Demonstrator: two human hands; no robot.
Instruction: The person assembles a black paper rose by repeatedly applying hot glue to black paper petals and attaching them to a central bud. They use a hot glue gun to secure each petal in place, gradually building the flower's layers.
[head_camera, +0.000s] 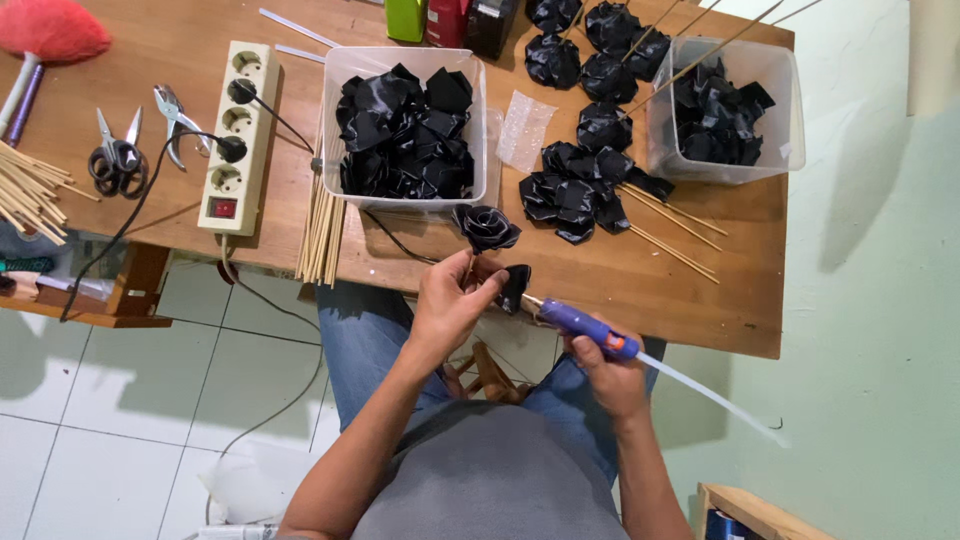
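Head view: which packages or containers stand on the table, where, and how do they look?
Green container: far edge, boxy, cut off by the frame.
Red package: beside it, boxy.
Black package: next right, dark.
Clear bag: between the tubs, flat, dotted.
No screens or signs.

Taking the power strip (238, 135) on the wooden table as the landmark — three upright packages stand to its right, at the table's far edge: a green one (406, 18), a red one (447, 20) beside it, and a black one (490, 22) after that, all cut off by the picture's top. Lower, right of the strip past the first clear tub, a small clear plastic bag (524, 130) lies flat — bubbled, see-through. No screens or signs show.
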